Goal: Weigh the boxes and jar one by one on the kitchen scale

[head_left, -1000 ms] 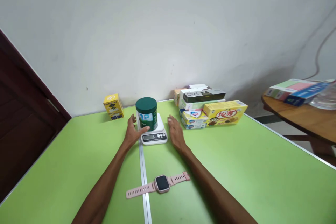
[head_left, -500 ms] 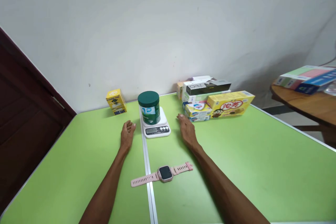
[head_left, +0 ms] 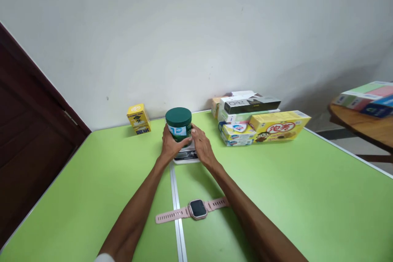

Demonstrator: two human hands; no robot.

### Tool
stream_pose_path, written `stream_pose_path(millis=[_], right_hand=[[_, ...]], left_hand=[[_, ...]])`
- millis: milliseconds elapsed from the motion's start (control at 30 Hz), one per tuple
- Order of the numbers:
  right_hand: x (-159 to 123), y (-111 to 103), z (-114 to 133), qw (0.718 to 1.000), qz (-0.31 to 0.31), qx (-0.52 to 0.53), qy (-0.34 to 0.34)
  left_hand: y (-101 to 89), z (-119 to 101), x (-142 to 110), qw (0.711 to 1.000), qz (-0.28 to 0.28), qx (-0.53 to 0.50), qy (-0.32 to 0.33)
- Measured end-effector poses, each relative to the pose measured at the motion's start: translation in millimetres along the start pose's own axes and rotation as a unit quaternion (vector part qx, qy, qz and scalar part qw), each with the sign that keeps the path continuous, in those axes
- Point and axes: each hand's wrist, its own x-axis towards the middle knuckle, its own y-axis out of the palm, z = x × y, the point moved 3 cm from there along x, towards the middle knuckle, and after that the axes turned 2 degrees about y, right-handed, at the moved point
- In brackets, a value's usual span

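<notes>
A green can (head_left: pixel 178 122) with a dark green lid stands on a small white kitchen scale (head_left: pixel 185 156) at the far middle of the green table (head_left: pixel 92 180). My left hand (head_left: pixel 170 145) wraps the can's left side and my right hand (head_left: pixel 200 147) presses against its right side, so both hands clasp it. The scale's platform is mostly hidden behind my hands; its display strip shows between them. A pink smartwatch (head_left: pixel 196 209) lies flat on the table near me, across the metal seam.
A small yellow box (head_left: pixel 138 118) stands at the back left by the wall. A stack of boxes (head_left: pixel 248 119) with a long yellow box (head_left: pixel 280 126) sits at the back right. A wooden side table (head_left: pixel 362 125) carrying flat boxes is at the far right. A dark door (head_left: pixel 27 139) is on the left.
Both hands lay flat on the table either side of the scale half a second ago; they have since closed in on the can from left and right.
</notes>
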Motion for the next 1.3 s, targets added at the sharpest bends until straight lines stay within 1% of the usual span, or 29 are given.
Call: stream_pose_path(millis=[67,133,167,233,333,400,500,600,667,767,867,933,1133,1300], right_hand=[[-1,5,6,1.000,-0.007,-0.003,-0.002],[-3,11,14,1.000,-0.005,-0.013,-0.004],[-4,17,20,1.000,0.003,-0.017,-0.007],[-5,34,32,0.999,0.031,-0.016,-0.023],[-4,76,48,0.996,0.080,0.007,-0.046],[-3,109,52,0.992,0.113,0.023,-0.045],[-5,155,45,0.984,0.174,0.026,-0.019],[-13,189,28,0.972,0.232,-0.011,0.011],[-17,206,16,0.961,0.270,-0.056,0.013],[-20,225,1,0.942,0.306,-0.139,-0.015],[-17,238,-11,0.926,0.306,-0.215,-0.048],[-15,242,-17,0.919,0.304,-0.242,-0.068],[-17,243,-22,0.912,0.307,-0.256,-0.095],[-16,241,-18,0.908,0.309,-0.265,-0.097]], left_hand=[[-1.3,-4,4,1.000,-0.007,0.003,-0.013],[-11.6,-6,2,1.000,-0.018,-0.011,-0.008],[-20.2,-7,0,0.999,-0.025,-0.026,0.002],[-43.6,-7,-3,0.997,-0.051,-0.054,0.017],[-88.0,0,-3,0.994,-0.103,-0.039,0.004],[-118.2,12,-1,0.991,-0.131,-0.005,-0.017],[-158.2,41,2,0.980,-0.176,0.053,-0.072],[-188.1,76,2,0.960,-0.222,0.113,-0.129],[-201.8,95,5,0.949,-0.245,0.142,-0.139],[-215.2,115,18,0.943,-0.265,0.163,-0.120],[-221.6,130,40,0.942,-0.264,0.170,-0.122],[-223.0,138,56,0.942,-0.258,0.174,-0.126],[-219.9,157,91,0.944,-0.246,0.184,-0.124],[-214.3,163,105,0.945,-0.235,0.188,-0.131]])
